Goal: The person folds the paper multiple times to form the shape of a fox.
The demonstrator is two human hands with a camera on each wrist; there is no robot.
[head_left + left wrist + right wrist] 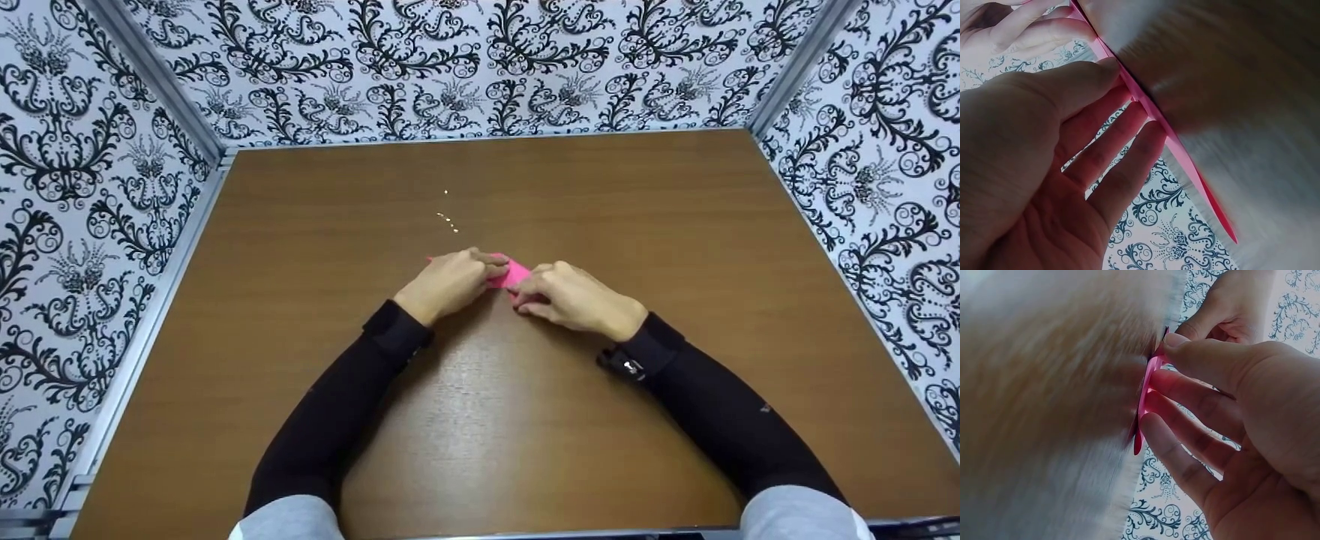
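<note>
A folded piece of pink paper [511,274] lies on the table between the two hands, seen nearly edge-on in both wrist views. My left hand [454,279] presses on its left part, covering much of it. In the left wrist view, the fairly straight fingers of that hand rest along the pink paper [1185,160], thumb at its near edge. On the right end, my right hand [574,298] pinches the paper with thumb and bent fingers. The right wrist view shows that thumb at the edge of the pink paper [1148,385], close to the left hand.
Several tiny pale specks [448,219] dot the brown table [637,202] beyond the hands. Panels with a black and white scroll pattern [480,67] stand along the back and both sides, with metal rails [150,75] at the corners.
</note>
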